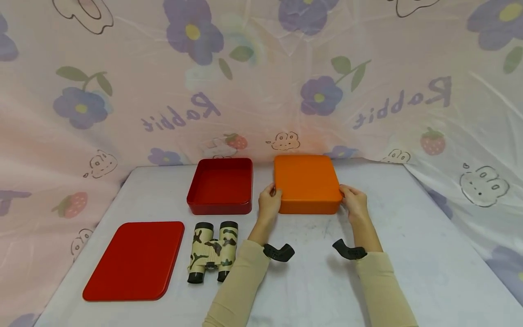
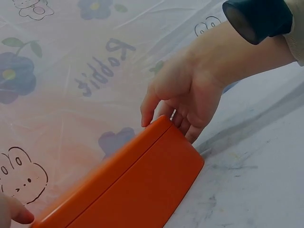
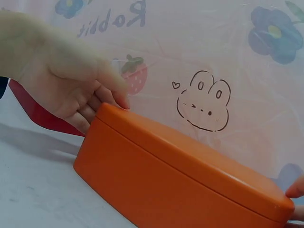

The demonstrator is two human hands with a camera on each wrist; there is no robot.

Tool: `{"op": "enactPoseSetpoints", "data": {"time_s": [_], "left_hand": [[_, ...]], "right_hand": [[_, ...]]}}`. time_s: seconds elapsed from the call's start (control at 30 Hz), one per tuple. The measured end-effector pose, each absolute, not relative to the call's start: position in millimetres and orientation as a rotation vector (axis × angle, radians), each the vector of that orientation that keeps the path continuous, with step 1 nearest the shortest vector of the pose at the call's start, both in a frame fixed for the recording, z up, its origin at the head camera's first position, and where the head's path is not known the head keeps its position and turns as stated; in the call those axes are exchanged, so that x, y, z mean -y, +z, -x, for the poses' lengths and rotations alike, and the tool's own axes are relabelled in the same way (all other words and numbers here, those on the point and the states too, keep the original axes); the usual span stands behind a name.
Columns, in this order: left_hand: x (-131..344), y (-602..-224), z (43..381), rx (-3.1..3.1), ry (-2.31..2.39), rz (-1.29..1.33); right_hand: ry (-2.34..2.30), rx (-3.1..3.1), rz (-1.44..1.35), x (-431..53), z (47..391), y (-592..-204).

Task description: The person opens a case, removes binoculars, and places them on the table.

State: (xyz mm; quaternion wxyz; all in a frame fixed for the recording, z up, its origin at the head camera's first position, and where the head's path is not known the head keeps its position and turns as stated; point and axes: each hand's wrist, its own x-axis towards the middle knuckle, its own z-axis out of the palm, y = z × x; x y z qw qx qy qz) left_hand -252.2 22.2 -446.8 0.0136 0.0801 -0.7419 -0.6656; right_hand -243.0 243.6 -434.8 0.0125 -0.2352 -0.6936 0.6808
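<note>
Nearest me, my tan-sleeved forearms are reaching forward over a white cloth-covered table, each wrist wearing a curved black mount. To my left, a flat red lid, glossy, squarish with rounded corners, is lying on the table. Just right of it, a pair of camouflage-patterned binoculars, cream with dark patches and black ends, is lying flat, my left sleeve partly covering its near right end.

Farther out, my left hand is gripping the left side of a glossy orange square box, thumb at the top edge, fingers curling down the side. My right hand is gripping the opposite side the same way. The box is sitting toward the back of the table, its seam showing below the top; can't really tell from these angles whether the lid is lifting at all.

Left of the orange box and apart from it, a deep red square box is standing with its inside facing up. Behind everything, a pink printed cloth is hanging, showing purple flowers, strawberries, rabbits and mirrored "Rabbit" lettering.
</note>
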Motion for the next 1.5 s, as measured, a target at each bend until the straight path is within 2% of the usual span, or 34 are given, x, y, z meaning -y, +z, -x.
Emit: {"op": "enactPoseSetpoints", "data": {"time_s": [0.37, 0.83, 1.1, 1.5], "left_hand": [[-26, -440, 249, 2.287, -2.071, -0.201], [-25, -438, 247, 2.278, -1.874, -0.333], [-23, -437, 249, 2.235, -1.955, -0.382], [-23, -433, 249, 2.2, -2.019, -0.419]], "right_hand": [[2.096, 2.154, 0.67, -240, 242, -433], [2.27, 2.118, 0.664, -237, 241, -427], [2.557, 1.868, 0.706, -234, 242, -420], [2.545, 1.828, 0.708, -231, 244, -419]]}}
